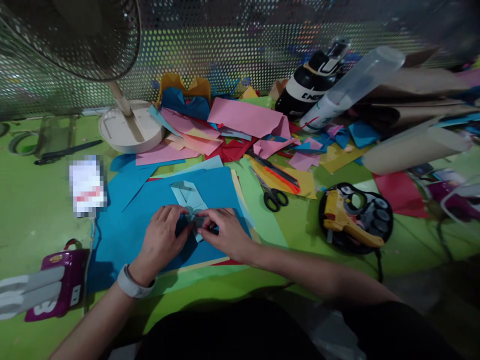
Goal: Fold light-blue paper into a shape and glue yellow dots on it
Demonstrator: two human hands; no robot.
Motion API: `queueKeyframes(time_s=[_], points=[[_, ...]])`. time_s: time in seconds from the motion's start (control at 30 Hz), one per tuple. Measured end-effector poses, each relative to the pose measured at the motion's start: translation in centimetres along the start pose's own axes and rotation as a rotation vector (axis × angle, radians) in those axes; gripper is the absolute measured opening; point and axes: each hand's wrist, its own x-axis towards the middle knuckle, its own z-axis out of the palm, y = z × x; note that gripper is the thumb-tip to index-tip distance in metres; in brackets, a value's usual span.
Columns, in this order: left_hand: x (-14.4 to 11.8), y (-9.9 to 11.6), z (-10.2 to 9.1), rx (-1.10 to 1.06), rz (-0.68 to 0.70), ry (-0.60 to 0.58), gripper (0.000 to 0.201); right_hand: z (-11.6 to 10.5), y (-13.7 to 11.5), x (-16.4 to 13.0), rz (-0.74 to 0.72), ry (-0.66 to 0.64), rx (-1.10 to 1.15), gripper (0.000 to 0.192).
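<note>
Clothing point(232, 332) (black) | left hand point(161, 239), right hand point(227, 235) pinch paper point(190, 195) | long axis slants away leftward

Coloured sheets point(123, 240) lay stacked on a green table point(41, 210) beneath the fingers point(210, 215). A fan base point(112, 132) stood beyond them, leftward; a round black tray point(388, 225) sat to their right.

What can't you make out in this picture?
All in the head view:
Part of the folded pale blue paper: hidden by the fingers of the left hand and right hand.
Phone screen: blurred into blocks.
Fan: cut off by the top edge.
Red sheet: mostly covered by the blue sheet.
</note>
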Motion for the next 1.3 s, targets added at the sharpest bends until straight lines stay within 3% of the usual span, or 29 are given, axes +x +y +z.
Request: queueKeyframes(time_s=[0.23,0.6,0.67,0.77,0.9,1.0,1.17,1.3], points=[[-0.1,-0.2,0.2,0.034,0.036,-0.014,0.009,0.1,0.1,0.0,0.000,0.001,0.001,0.026],[0.2,0.3,0.0,0.131,0.032,-0.060,0.009,0.2,0.2,0.0,-0.016,0.008,-0.051,0.026],[0.2,0.3,0.0,0.134,0.023,-0.062,0.009,0.1,0.4,-0.3,-0.089,0.062,-0.103,0.021],[0.2,0.4,-0.1,0.128,0.019,-0.059,0.010,-0.2,0.6,-1.3,-0.352,0.168,-0.271,0.018],[0.1,0.4,0.0,0.117,0.011,-0.064,0.009,-0.1,0.6,-3.0,-0.644,0.173,-0.526,0.042],[0.1,0.4,0.1,0.110,-0.004,-0.071,0.010,0.4,0.7,-3.9,-0.678,0.130,-0.591,0.057],[0.1,0.4,0.1,0.114,-0.013,-0.080,0.010,1.0,1.3,-4.3,-0.625,0.096,-0.566,0.058],[0.1,0.4,0.1,0.120,-0.016,-0.077,0.010,0.7,1.4,-4.3,-0.609,0.140,-0.578,0.056]])
